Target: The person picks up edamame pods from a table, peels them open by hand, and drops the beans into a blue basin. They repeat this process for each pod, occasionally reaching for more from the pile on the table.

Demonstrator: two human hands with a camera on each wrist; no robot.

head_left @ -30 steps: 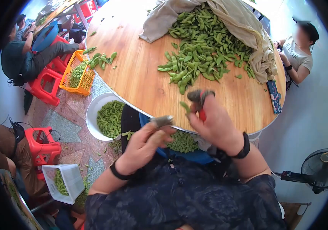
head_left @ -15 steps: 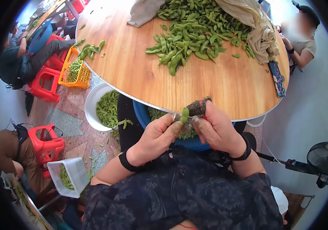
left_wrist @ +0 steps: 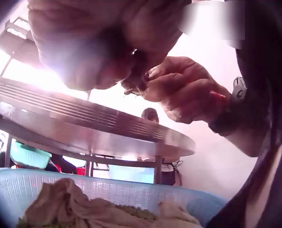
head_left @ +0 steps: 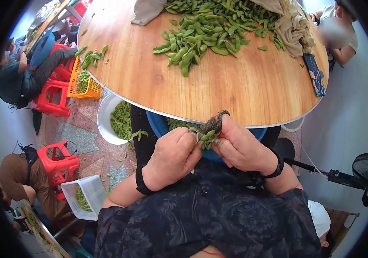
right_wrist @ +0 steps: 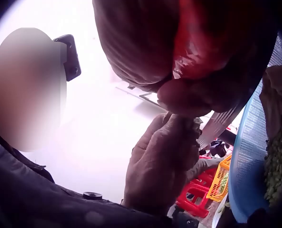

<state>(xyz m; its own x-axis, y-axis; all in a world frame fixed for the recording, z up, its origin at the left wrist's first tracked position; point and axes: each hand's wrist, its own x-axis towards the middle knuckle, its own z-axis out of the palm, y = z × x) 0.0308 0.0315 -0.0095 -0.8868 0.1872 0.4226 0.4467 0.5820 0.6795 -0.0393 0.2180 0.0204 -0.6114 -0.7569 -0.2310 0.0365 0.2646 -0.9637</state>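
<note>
Below the table's front edge, the left hand (head_left: 171,150) pinches a green soybean pod (head_left: 209,136) between thumb and curled fingers. A metal piece shows at its fingertips. From the other side the right hand (head_left: 242,144) grips the pod, fingers curled in. A dark wrap (head_left: 213,124) with a red band covers its index finger, and red material (right_wrist: 193,42) shows between its fingers in the right wrist view. The hands meet at the fingertips, hiding part of the pod. Beneath them is a blue basin (head_left: 156,122) with shelled beans (right_wrist: 278,166) and a cloth (left_wrist: 84,204).
A pile of soybean pods (head_left: 201,32) lies on the round wooden table (head_left: 136,64) beside a beige cloth (head_left: 295,34). A white bucket (head_left: 105,124) of pods stands left, near an orange basket (head_left: 92,89) and red stools (head_left: 55,99). A fan (head_left: 366,172) stands right.
Both hands have come from above the table edge down and together over the basin. The pod, first at the right hand, is now between both hands. The head view has shifted.
</note>
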